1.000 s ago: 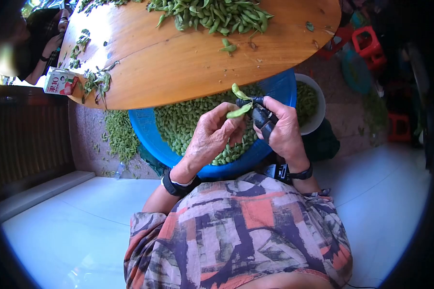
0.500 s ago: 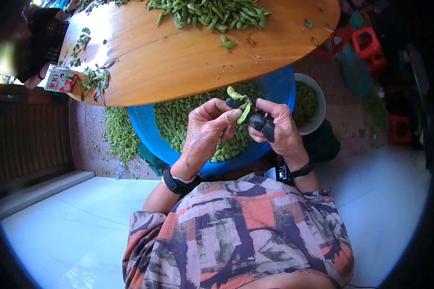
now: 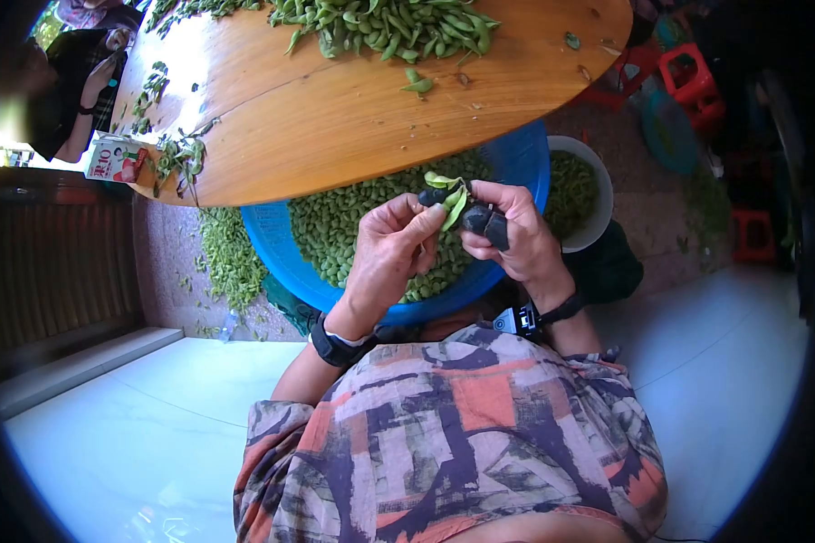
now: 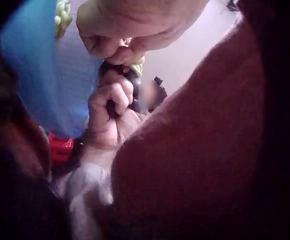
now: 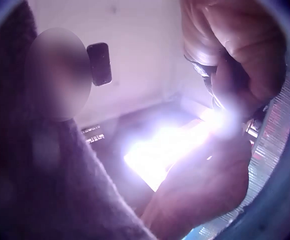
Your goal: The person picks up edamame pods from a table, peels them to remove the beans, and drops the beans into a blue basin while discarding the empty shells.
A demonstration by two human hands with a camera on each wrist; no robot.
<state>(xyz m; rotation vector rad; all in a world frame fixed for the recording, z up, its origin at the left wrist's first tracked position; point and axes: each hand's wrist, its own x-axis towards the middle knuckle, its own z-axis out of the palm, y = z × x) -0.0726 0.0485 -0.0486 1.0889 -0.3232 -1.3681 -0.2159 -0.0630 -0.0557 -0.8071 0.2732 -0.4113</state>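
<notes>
My left hand (image 3: 380, 258) pinches the green pods (image 3: 441, 182), and my right hand (image 3: 525, 242) grips them too. The low pod (image 3: 456, 208) now points down, not sideways.

So there's a couple of pale green pods (image 3: 455, 209) bunched close together over the blue basin (image 3: 522, 163), one sideways, the other slanting down, pinched in the left hand (image 3: 385, 258). Right against them is a chunky black tool (image 3: 485, 224), gripped in the right hand (image 3: 522, 242), exact shape kinda hidden.
</notes>
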